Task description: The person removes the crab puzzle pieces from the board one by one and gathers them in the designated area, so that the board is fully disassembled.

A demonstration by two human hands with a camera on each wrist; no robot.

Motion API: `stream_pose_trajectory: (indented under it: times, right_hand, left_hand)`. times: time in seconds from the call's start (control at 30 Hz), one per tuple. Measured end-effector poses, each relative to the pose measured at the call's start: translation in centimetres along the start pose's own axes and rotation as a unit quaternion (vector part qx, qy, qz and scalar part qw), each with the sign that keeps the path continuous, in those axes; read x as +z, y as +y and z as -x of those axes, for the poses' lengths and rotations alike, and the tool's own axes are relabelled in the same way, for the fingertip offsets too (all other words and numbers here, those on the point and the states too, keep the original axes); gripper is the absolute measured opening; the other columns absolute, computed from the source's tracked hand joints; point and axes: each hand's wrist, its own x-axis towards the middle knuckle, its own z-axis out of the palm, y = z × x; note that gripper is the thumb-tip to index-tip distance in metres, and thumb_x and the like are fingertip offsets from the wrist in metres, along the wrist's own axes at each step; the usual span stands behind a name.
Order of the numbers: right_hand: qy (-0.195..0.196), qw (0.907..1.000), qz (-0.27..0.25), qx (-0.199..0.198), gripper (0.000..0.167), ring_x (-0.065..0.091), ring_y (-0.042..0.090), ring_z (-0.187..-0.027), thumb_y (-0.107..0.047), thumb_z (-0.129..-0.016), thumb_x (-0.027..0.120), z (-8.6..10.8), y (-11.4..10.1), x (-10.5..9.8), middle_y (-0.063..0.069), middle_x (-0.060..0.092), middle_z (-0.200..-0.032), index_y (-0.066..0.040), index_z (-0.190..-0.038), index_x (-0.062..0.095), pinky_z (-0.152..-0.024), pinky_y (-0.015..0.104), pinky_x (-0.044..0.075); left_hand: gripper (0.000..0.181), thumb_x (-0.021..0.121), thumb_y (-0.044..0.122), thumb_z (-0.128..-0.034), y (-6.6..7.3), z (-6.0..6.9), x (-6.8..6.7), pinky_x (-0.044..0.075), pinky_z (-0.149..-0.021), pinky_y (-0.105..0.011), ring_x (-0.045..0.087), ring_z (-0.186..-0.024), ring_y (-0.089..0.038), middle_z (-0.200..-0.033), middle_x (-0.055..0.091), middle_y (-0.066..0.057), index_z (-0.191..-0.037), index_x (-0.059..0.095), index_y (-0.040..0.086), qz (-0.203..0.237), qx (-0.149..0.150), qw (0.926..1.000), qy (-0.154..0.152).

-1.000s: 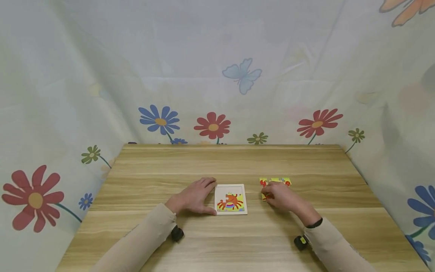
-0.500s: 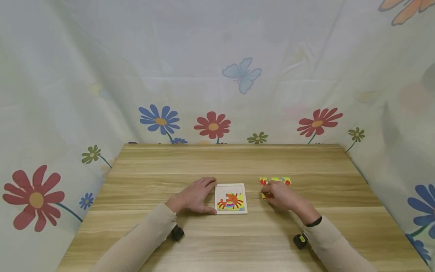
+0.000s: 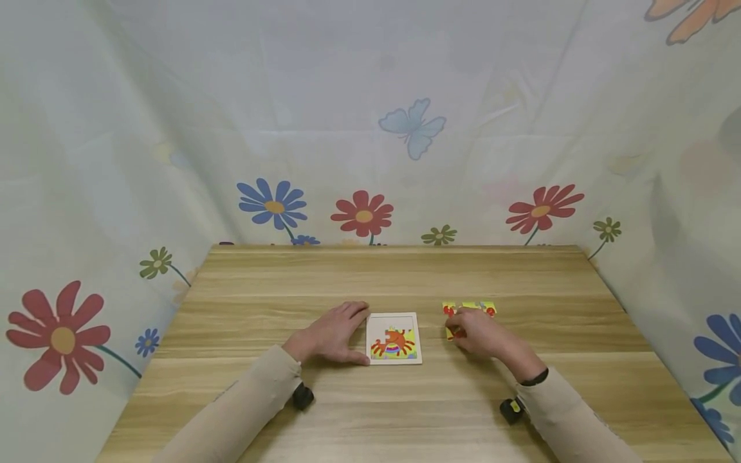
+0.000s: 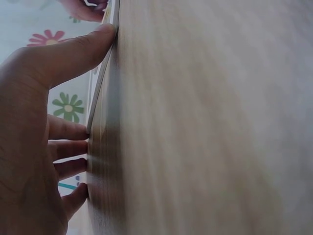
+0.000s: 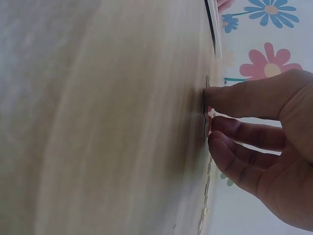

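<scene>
The right hand (image 3: 480,334) has its thumb and fingertips curled about the edges of a puzzle piece (image 5: 206,122), seemingly pinching it low against the desk (image 3: 347,411); the left hand (image 3: 332,334) lies spread along the left side of a white frame (image 3: 382,325), touching it without clasping. Inside the frame, a crab picture (image 3: 395,344) fills the lower part, its upper area bare. More loose pieces (image 3: 489,310) lie just beyond the right hand, near a flowered cloth backdrop (image 3: 324,77). I'd judge this the picking-up step; next calls for a clean lift, then matching the notched edges.
</scene>
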Motion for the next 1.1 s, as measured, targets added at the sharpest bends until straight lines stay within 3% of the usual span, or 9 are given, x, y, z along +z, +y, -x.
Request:
stream_pose_trajectory:
  times: [0.2, 0.43, 0.73, 1.1]
  right_hand:
    - [0.001, 1.0000, 0.003, -0.007, 0.018, 0.049, 0.010, -0.071, -0.008, -0.080, 0.077, -0.2, -0.1, -0.1, 0.002, 0.059, -0.085, -0.007, -0.096, 0.069, -0.062, 0.024, 0.043]
    - [0.005, 1.0000, 0.004, 0.007, 0.031, 0.054, 0.012, -0.077, -0.013, -0.081, 0.077, -0.9, -1.1, -0.6, 0.006, 0.066, -0.094, -0.001, -0.109, 0.071, -0.068, 0.031, 0.049]
    - [0.015, 0.9998, -0.012, -0.009, 0.035, 0.065, 0.020, -0.090, -0.014, -0.083, 0.076, -2.1, -2.4, -0.9, 0.011, 0.068, -0.104, -0.001, -0.115, 0.069, -0.077, 0.038, 0.055]
    - [0.015, 0.9991, -0.018, -0.035, 0.035, 0.065, 0.022, -0.096, -0.012, -0.084, 0.072, -3.7, -4.4, -0.7, 0.011, 0.069, -0.109, -0.002, -0.118, 0.068, -0.081, 0.039, 0.054]
  left_hand:
    - [0.108, 0.061, 0.077, -0.0747, 0.0, 0.0, 0.1, 0.033, -0.113, -0.045, 0.033, -0.140, -0.028, -0.154, 0.033, -0.012, -0.149, 0.035, 0.004, 0.000, 0.000, 1.0000, 0.001]
    - [0.108, 0.060, 0.078, -0.0748, -0.1, -0.1, 0.2, 0.031, -0.115, -0.044, 0.031, -0.142, -0.027, -0.155, 0.032, -0.011, -0.150, 0.034, 0.005, 0.000, -0.007, 1.0000, -0.006]
    - [0.108, 0.059, 0.078, -0.0753, -0.1, -0.1, 0.2, 0.030, -0.115, -0.044, 0.030, -0.142, -0.026, -0.156, 0.031, -0.010, -0.151, 0.032, 0.006, 0.001, -0.012, 0.9999, -0.011]
    - [0.108, 0.059, 0.078, -0.0752, -0.1, -0.1, 0.2, 0.031, -0.115, -0.044, 0.030, -0.142, -0.026, -0.155, 0.031, -0.010, -0.151, 0.032, 0.005, 0.000, -0.009, 0.9999, -0.010]
